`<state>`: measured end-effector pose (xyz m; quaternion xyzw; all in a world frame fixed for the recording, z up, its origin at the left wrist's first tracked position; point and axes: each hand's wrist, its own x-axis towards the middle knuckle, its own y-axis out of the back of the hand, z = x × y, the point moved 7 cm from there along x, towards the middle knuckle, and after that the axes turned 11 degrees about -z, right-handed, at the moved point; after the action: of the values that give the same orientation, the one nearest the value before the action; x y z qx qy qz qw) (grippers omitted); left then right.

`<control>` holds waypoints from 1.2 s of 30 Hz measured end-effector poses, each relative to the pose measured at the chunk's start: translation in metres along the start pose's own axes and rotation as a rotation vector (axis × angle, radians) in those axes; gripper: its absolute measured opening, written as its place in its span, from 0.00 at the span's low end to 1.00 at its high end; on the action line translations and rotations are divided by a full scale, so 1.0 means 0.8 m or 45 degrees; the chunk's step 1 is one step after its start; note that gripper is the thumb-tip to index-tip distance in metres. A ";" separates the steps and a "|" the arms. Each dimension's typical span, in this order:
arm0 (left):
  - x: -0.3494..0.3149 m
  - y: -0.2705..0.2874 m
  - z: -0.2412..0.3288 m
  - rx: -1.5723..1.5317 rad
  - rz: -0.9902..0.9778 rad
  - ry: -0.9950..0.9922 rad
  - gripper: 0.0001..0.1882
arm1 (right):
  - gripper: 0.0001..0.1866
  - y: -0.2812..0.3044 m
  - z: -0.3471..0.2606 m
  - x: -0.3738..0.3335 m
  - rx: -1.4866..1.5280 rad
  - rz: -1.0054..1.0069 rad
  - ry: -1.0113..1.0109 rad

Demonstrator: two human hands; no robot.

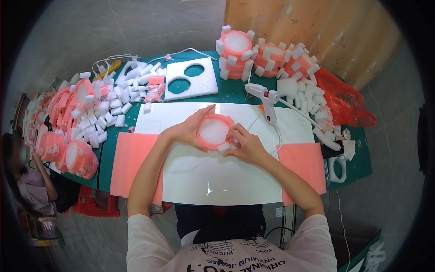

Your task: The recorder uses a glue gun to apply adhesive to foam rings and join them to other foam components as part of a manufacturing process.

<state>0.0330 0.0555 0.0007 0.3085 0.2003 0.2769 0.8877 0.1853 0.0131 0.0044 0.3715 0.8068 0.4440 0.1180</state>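
Observation:
A round foam piece (214,131) with a pink rim and a white face sits on the glossy white board (222,181) in front of me. My left hand (188,131) curves round its left side, thumb and fingers spread along the rim and gripping it. At the lower right of the rim, my right hand (247,146) pinches a small white foam block (224,148), which appears to touch the pink edge. The fingers partly hide that block and the rim beside it. A white glue gun (267,102) lies just beyond my right hand, its cord running down the board.
Pink foam sheets (136,158) flank the board. White foam blocks (108,111) and pink foam rounds (80,156) are heaped at left. Behind stand a white foam sheet with two holes (199,86) and block-studded pink rounds (236,54). A red bag (344,99) lies right; another person (34,181) sits far left.

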 end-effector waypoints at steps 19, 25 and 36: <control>0.003 0.000 0.007 0.152 0.134 0.071 0.62 | 0.32 -0.002 -0.026 -0.004 -0.470 0.074 0.191; 0.004 -0.001 0.005 0.187 0.159 0.055 0.61 | 0.31 -0.006 -0.026 -0.004 -0.501 0.059 0.164; 0.006 -0.005 -0.008 0.194 0.126 0.110 0.63 | 0.31 -0.005 -0.028 -0.002 -0.431 0.047 0.114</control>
<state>0.0349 0.0587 -0.0076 0.3724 0.2432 0.3174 0.8375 0.1731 -0.0034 0.0141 0.3409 0.7180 0.5917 0.1347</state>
